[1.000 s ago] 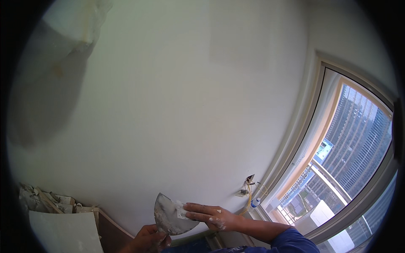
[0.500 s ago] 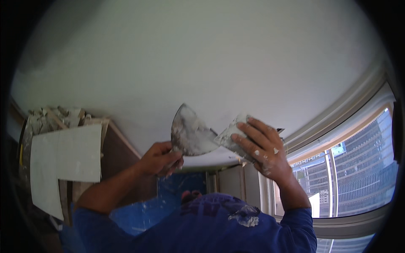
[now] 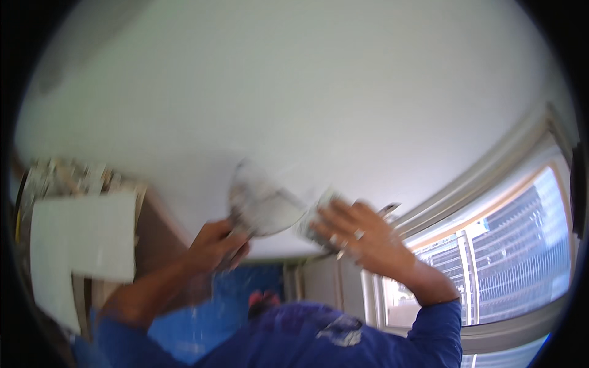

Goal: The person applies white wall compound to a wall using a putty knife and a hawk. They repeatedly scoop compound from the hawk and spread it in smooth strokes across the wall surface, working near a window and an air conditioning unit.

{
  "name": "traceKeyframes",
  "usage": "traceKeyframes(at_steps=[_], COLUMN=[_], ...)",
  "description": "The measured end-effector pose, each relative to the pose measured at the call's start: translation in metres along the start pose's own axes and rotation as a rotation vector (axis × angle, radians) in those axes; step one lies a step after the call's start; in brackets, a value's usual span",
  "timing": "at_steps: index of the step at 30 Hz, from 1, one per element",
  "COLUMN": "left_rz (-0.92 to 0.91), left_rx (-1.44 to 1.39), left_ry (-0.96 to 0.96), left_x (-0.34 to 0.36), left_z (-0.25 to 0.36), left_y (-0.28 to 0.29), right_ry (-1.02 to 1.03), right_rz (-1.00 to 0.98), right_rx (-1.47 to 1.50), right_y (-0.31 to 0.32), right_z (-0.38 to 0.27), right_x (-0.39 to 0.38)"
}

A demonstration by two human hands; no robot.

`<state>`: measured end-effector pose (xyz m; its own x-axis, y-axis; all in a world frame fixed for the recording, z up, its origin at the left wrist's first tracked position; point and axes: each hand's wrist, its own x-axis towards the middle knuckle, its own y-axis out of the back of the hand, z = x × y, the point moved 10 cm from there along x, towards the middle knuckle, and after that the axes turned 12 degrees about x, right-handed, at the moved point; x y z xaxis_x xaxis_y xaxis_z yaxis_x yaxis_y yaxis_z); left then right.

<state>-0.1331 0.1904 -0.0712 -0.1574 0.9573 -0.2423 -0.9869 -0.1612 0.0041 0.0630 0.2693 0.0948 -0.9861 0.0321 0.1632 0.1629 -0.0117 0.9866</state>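
Note:
My left hand is closed round the handle of a wide putty knife, whose rounded blade is smeared with white plaster. To its right, my right hand lies over a plaster-coated trowel, fingers spread across the back and blurred by motion. A thin dark metal end of that tool sticks out beyond the hand on the right. The two tools are close together, edge near edge; whether they touch I cannot tell. Both are in front of a smooth white wall. White plaster spots my right hand.
At the left is a wooden unit with rubble on top and a white L-shaped board against it. A window with slatted blinds fills the right side. Blue sheeting covers the floor below.
The view has shifted slightly. My right hand has tilted with its trowel and moved left and down. The putty knife in my left hand sits a little further left and lower.

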Motion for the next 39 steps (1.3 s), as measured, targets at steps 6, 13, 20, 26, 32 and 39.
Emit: traceKeyframes(at_steps=[6, 13, 20, 26, 32, 39], left_rz=[-0.149, -0.236, -0.265, -0.262, -0.266, -0.251], left_rx=[-0.064, 0.036, 0.036, 0.067, 0.044, 0.057], left_ry=[-0.065, -0.033, -0.047, -0.046, -0.068, -0.024], left_x=[-0.008, -0.003, -0.007, -0.011, -0.011, -0.009], left_z=[-0.001, 0.009, -0.001, 0.005, 0.005, -0.003], left_y=[-0.010, -0.040, -0.032, -0.032, -0.033, -0.027], right_ry=[0.064, -0.125, -0.120, -0.102, -0.100, -0.183], right_rz=[0.472, 0.894, 0.923, 0.921, 0.931, 0.824], right_rx=[0.052, -0.618, -0.675, -0.736, -0.759, -0.575], right_y=[0.174, 0.351, 0.378, 0.367, 0.306, 0.247], right_z=[0.018, 0.051, 0.073, 0.076, 0.079, 0.075], right_x=[0.004, -0.001, 0.041, 0.046, 0.036, 0.026])
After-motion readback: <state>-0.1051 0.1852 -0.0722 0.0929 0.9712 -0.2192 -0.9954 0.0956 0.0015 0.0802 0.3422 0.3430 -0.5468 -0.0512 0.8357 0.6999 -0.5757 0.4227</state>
